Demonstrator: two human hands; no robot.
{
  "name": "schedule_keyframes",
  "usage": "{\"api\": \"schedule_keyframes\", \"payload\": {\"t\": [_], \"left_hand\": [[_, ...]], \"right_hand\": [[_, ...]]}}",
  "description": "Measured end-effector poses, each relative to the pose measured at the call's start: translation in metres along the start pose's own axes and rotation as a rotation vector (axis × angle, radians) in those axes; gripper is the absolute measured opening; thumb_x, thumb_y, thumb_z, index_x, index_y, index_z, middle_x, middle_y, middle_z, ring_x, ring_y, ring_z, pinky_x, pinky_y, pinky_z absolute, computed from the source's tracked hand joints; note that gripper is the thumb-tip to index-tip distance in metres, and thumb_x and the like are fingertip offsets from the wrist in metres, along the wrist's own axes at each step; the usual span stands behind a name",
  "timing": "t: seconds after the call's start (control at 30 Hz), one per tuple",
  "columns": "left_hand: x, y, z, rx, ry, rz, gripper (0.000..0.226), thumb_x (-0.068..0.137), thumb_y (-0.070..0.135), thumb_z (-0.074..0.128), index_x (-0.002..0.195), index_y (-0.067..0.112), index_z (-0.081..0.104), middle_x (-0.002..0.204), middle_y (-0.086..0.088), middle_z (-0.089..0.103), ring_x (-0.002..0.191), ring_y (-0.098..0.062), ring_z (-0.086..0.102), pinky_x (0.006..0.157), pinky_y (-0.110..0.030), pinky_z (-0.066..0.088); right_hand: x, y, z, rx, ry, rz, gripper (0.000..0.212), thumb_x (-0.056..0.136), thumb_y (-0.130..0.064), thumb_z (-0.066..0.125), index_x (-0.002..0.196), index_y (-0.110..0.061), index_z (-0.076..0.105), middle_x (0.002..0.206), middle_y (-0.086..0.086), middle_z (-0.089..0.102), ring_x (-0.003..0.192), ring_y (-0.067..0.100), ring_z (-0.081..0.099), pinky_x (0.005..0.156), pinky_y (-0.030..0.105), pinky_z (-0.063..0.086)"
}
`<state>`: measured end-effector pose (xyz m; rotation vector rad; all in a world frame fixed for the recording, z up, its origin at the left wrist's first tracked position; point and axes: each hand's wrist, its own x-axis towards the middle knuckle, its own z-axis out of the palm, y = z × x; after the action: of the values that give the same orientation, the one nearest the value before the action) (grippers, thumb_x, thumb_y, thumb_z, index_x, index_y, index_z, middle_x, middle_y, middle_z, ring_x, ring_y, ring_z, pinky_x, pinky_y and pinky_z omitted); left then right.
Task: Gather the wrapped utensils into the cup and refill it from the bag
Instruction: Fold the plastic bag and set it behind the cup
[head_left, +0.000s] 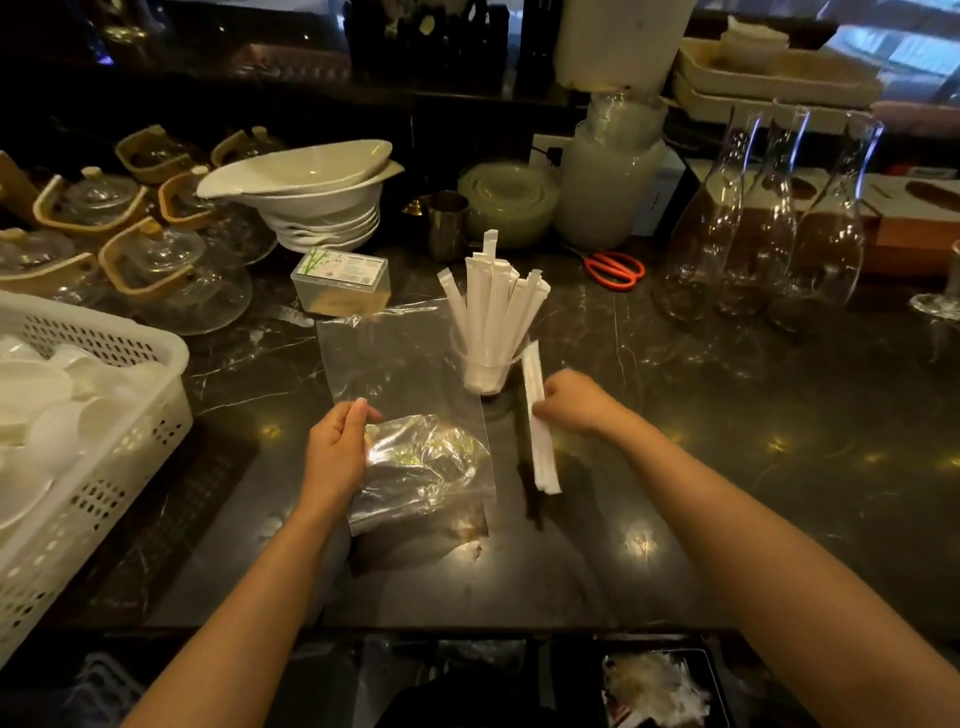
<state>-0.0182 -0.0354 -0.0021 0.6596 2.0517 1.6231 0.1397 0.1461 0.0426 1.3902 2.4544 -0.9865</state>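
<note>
A clear plastic cup (485, 376) stands mid-counter, packed with several white paper-wrapped utensils (493, 306) fanned upright. Just in front of it, to the right, my right hand (574, 402) grips a small bunch of wrapped utensils (540, 426) held nearly upright, their lower ends close above the counter. My left hand (337, 452) pinches the near left edge of a crumpled clear plastic bag (421, 462), which looks empty. A second flat clear bag (384, 353) lies under it, reaching up to the cup.
A white perforated basket (124, 415) of white dishes fills the left. Glass teapots (171, 270), stacked white bowls (311, 192), a toothpick box (340, 280), a steel cup (447, 223) and orange scissors (615, 267) sit behind. Glass carafes (769, 223) stand at the right.
</note>
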Motion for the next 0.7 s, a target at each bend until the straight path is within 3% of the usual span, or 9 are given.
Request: {"api": "schedule_keyframes", "payload": {"t": [0.17, 0.27, 0.4, 0.57, 0.7], "left_hand": [[0.012, 0.01, -0.009, -0.038, 0.05, 0.018, 0.033, 0.092, 0.027, 0.04, 0.064, 0.023, 0.057, 0.061, -0.002, 0.05, 0.057, -0.014, 0.044, 0.057, -0.031, 0.038], [0.018, 0.016, -0.013, -0.054, 0.074, 0.023, 0.033, 0.092, 0.027, 0.04, 0.064, 0.024, 0.057, 0.06, 0.0, 0.049, 0.055, -0.013, 0.043, 0.055, -0.027, 0.037], [0.024, 0.021, -0.016, -0.054, 0.091, 0.02, 0.033, 0.092, 0.027, 0.039, 0.065, 0.023, 0.058, 0.062, 0.001, 0.051, 0.056, -0.011, 0.045, 0.054, -0.025, 0.038], [0.03, 0.025, -0.019, -0.08, 0.085, -0.024, 0.032, 0.093, 0.029, 0.039, 0.068, 0.022, 0.058, 0.063, -0.003, 0.051, 0.06, -0.017, 0.046, 0.058, -0.03, 0.04], [0.034, 0.033, -0.017, -0.068, 0.079, -0.008, 0.032, 0.093, 0.029, 0.039, 0.07, 0.019, 0.059, 0.066, -0.006, 0.053, 0.062, -0.018, 0.048, 0.059, -0.03, 0.041]], "right_hand": [[-0.008, -0.037, -0.05, 0.326, 0.347, -0.254, 0.014, 0.086, -0.015, 0.053, 0.074, -0.01, 0.056, 0.071, -0.002, 0.056, 0.062, 0.008, 0.053, 0.051, 0.017, 0.04], [0.002, -0.05, -0.056, 0.389, 0.538, -0.367, 0.013, 0.087, -0.017, 0.054, 0.075, -0.012, 0.056, 0.069, -0.004, 0.052, 0.062, 0.006, 0.048, 0.052, 0.01, 0.037], [0.025, -0.051, -0.043, 0.446, 0.445, -0.333, 0.011, 0.087, -0.016, 0.056, 0.091, -0.008, 0.062, 0.072, -0.004, 0.055, 0.066, 0.009, 0.051, 0.058, 0.018, 0.041], [0.047, -0.038, -0.017, 0.346, 0.295, -0.156, 0.015, 0.082, -0.015, 0.062, 0.079, 0.0, 0.065, 0.08, 0.014, 0.065, 0.074, 0.019, 0.057, 0.067, 0.029, 0.049], [0.051, -0.033, -0.013, 0.299, 0.224, -0.111, 0.022, 0.079, -0.016, 0.066, 0.059, -0.016, 0.059, 0.066, 0.001, 0.06, 0.071, 0.016, 0.058, 0.068, 0.031, 0.051]]}}
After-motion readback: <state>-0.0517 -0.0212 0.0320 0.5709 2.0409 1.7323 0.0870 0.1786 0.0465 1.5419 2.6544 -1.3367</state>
